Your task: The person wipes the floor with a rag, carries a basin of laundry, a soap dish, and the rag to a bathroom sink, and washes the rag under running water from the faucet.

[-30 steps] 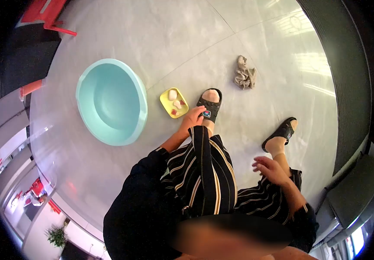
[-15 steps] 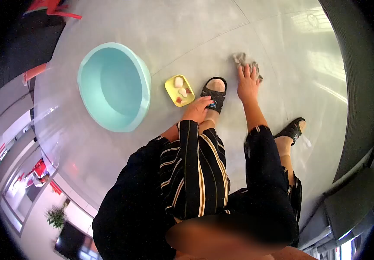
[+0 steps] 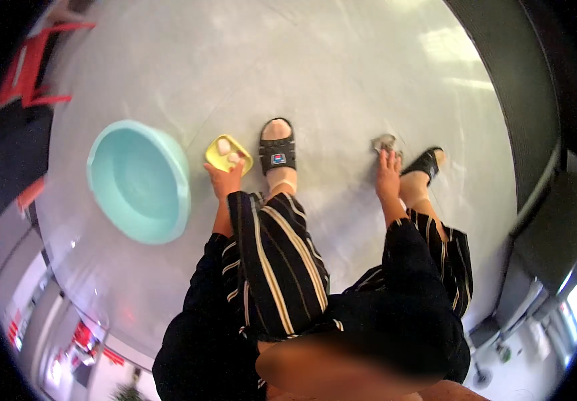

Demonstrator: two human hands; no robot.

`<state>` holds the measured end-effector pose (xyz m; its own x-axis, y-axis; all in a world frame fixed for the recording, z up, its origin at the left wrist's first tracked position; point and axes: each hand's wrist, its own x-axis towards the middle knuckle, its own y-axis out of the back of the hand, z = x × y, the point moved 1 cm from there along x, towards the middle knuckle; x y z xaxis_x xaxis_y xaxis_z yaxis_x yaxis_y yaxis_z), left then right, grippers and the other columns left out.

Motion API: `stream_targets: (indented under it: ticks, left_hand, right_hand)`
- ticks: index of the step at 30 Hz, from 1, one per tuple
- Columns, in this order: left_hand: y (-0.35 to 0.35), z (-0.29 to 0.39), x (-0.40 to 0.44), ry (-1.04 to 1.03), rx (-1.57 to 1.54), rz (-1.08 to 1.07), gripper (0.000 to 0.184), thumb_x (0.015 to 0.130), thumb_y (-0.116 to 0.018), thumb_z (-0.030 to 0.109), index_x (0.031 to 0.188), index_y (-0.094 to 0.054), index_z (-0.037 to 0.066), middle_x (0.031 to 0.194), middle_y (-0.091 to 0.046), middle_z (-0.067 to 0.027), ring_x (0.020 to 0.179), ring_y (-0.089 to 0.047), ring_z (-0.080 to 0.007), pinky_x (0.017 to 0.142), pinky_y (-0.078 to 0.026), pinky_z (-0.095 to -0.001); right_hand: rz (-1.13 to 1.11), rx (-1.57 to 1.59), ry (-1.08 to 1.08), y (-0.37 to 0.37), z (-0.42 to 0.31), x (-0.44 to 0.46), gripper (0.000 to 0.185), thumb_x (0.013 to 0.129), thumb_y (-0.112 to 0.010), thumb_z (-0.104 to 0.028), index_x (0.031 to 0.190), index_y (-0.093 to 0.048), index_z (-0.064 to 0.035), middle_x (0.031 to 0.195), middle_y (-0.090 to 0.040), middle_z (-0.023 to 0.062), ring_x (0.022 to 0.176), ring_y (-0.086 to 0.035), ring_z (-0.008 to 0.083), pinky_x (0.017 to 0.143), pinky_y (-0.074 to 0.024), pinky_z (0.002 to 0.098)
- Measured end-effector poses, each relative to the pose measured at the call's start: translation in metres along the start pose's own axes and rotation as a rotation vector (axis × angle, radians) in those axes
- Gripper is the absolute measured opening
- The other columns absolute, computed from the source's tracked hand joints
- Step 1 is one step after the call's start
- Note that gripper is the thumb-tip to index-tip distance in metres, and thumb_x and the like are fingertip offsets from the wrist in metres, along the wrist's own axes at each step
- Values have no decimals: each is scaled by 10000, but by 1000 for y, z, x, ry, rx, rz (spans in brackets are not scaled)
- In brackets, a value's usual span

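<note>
My left hand (image 3: 224,179) is at the near edge of a small yellow tray (image 3: 211,154), with thumb and fingers on either side of its rim. Whitish lumps (image 3: 224,146) and some reddish bits lie in the tray; the hand hides part of its near side. To the left stands a large light-blue basin (image 3: 138,180). On the right, my right hand (image 3: 388,179) presses a crumpled grey-brown cloth (image 3: 385,142) to the floor, fingertips on its near side.
My feet, in black slippers (image 3: 277,148), are set apart on the shiny grey floor (image 3: 328,80). Red chair-like furniture (image 3: 34,63) is at the upper left. A dark sofa-like piece (image 3: 549,240) borders the right side.
My left hand has gone from my foot to the yellow tray and taken hold of its edge. My right hand and the cloth have come nearer to my right foot. The view has shifted.
</note>
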<state>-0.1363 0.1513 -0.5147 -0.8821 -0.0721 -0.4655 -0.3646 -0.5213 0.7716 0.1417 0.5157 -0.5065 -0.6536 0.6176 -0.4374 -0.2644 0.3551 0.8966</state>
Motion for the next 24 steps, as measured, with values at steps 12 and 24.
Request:
stream_targets:
  ticks: [12, 24]
  left_hand:
    - [-30, 54, 25, -261, 497, 91, 998, 662, -721, 329, 1411, -150, -4, 1336, -307, -299, 1188, -396, -437, 937, -421, -490]
    - [5, 144, -25, -737, 304, -131, 1012, 613, -756, 228, 1405, -168, 5, 1338, -330, -260, 1230, -346, -422, 1018, -320, -484]
  right_hand:
    - [212, 72, -28, -40, -7, -24, 571, 840, -450, -52, 1395, -334, -122, 1438, -303, 202, 1312, -259, 453, 1042, -293, 497]
    - [361, 171, -145, -10, -20, -2, 534, 883, -488, -237, 1388, -355, -126, 1450, -292, 171, 1342, -238, 387, 1051, -219, 547]
